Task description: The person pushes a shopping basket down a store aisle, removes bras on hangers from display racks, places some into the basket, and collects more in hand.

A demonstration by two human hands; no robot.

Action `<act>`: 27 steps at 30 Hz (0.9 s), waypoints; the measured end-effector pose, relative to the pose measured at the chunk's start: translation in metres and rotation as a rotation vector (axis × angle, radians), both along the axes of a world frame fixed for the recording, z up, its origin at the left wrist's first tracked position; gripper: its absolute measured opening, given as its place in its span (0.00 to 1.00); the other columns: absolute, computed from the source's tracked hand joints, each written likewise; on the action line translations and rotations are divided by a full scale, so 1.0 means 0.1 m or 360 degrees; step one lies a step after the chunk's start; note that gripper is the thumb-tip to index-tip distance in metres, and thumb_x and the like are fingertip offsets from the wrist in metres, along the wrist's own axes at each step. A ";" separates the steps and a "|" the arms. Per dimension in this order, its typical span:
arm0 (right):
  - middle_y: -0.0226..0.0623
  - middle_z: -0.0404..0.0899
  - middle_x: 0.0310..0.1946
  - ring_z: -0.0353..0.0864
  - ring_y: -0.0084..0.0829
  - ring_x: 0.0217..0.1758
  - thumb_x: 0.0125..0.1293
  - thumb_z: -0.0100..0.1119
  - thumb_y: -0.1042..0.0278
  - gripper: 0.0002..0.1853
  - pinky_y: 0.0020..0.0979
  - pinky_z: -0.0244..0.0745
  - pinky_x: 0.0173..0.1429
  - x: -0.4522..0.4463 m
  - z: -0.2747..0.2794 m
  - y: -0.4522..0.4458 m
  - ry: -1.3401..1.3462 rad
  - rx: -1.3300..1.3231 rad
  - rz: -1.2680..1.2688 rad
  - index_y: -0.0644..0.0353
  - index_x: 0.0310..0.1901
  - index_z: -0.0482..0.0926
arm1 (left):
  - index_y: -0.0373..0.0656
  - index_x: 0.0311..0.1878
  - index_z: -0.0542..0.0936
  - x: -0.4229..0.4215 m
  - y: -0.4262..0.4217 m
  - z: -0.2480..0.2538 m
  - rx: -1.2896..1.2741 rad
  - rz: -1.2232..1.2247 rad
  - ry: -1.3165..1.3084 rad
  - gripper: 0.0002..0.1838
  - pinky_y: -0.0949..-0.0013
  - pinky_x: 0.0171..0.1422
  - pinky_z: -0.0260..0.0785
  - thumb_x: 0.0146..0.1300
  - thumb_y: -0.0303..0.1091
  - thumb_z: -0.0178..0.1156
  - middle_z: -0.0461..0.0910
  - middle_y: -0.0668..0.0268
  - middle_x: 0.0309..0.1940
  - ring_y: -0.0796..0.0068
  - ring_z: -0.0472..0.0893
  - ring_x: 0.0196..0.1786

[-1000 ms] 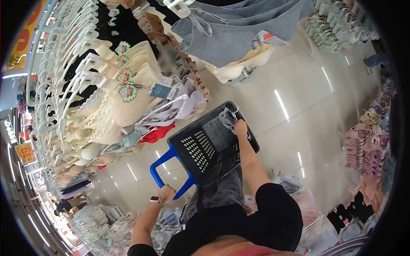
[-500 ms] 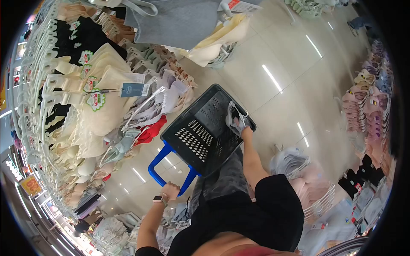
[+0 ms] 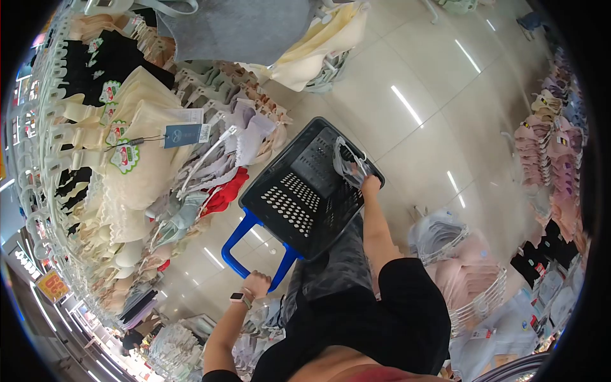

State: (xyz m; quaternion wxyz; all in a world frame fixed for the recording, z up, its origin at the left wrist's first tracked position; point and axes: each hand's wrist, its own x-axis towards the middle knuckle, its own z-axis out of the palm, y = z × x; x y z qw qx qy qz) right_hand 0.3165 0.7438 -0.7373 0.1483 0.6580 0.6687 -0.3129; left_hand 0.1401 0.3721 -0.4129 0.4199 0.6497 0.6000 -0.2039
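Note:
My left hand (image 3: 258, 284), with a watch at the wrist, is closed around the blue handle (image 3: 234, 245) of a dark shopping basket (image 3: 280, 175). The basket hangs tilted in front of my legs, and its perforated inside shows. At the basket's far right rim, my right hand (image 3: 370, 185) is closed on a light grey bra (image 3: 349, 167) with pale straps. The bra lies over the basket's opening, partly inside it. My fingers cover its near end, so their exact grip is hidden.
On the left, a rack holds cream bras (image 3: 140, 172), black ones and a red garment (image 3: 227, 191). A blue tag (image 3: 183, 135) hangs off the front. Grey fabric (image 3: 242, 32) juts in above. Pink garments (image 3: 468, 270) stand at right on the tiled floor (image 3: 407, 127).
My right hand has shifted slightly with the bra, which now looks narrower and turned. The left rack has slid a little leftward in view. My left hand keeps its grip on the handle.

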 end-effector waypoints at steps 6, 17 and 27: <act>0.48 0.75 0.37 0.75 0.48 0.42 0.55 0.56 0.68 0.08 0.42 0.71 0.44 0.09 0.29 -0.02 -0.0017 0.0298 0.0344 0.65 0.30 0.78 | 0.43 0.24 0.75 0.02 -0.06 -0.03 -0.0118 -0.0077 0.0084 0.15 0.68 0.36 0.68 0.35 0.42 0.63 0.78 0.63 0.21 0.66 0.79 0.28; 0.47 0.77 0.36 0.78 0.47 0.41 0.55 0.53 0.74 0.06 0.40 0.75 0.42 -0.05 0.42 0.15 -0.0160 0.0353 0.0122 0.64 0.33 0.78 | 0.43 0.21 0.76 0.01 -0.02 0.04 0.0045 -0.0007 0.0029 0.07 0.67 0.35 0.68 0.40 0.36 0.55 0.78 0.61 0.18 0.66 0.79 0.25; 0.52 0.79 0.30 0.79 0.48 0.36 0.44 0.58 0.66 0.11 0.40 0.75 0.43 0.10 0.26 0.39 0.0205 0.0087 0.0306 0.64 0.29 0.80 | 0.45 0.24 0.76 0.03 -0.01 0.07 0.0082 -0.0049 0.0154 0.10 0.68 0.37 0.69 0.35 0.36 0.59 0.79 0.62 0.20 0.65 0.80 0.27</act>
